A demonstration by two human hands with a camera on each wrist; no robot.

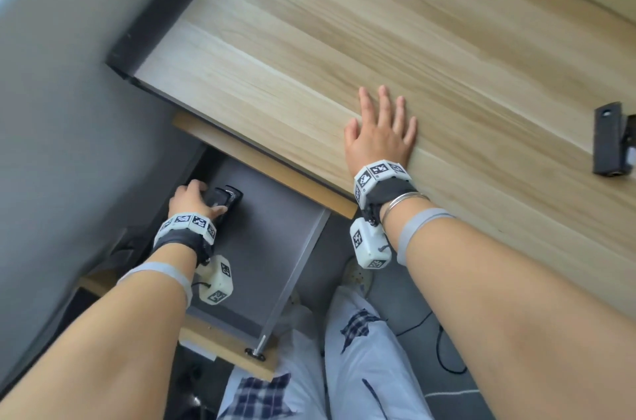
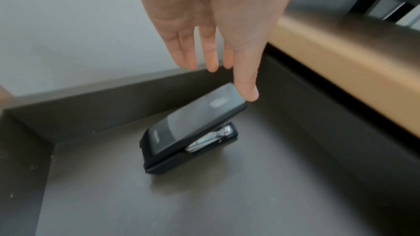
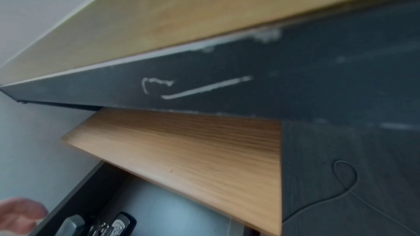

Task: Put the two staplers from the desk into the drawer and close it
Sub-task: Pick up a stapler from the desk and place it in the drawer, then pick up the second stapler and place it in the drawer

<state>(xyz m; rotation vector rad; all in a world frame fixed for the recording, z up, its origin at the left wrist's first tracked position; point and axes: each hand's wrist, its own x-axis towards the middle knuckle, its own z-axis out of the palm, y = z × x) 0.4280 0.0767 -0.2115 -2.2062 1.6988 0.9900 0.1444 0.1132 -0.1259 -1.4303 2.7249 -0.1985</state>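
One black stapler lies on the grey floor of the open drawer, near its far left corner. My left hand hovers over it with straight fingers, and the thumb tip touches the stapler's raised front end. It does not grip the stapler. A second black stapler lies on the wooden desk at the far right. My right hand rests flat on the desk near its front edge, fingers spread, left of that stapler. The right wrist view shows the drawer stapler, not my right hand.
A wooden panel under the desk edge overhangs the drawer's back. The drawer's metal side rail runs along its right. A grey wall lies close on the left. My legs and a floor cable are below the desk.
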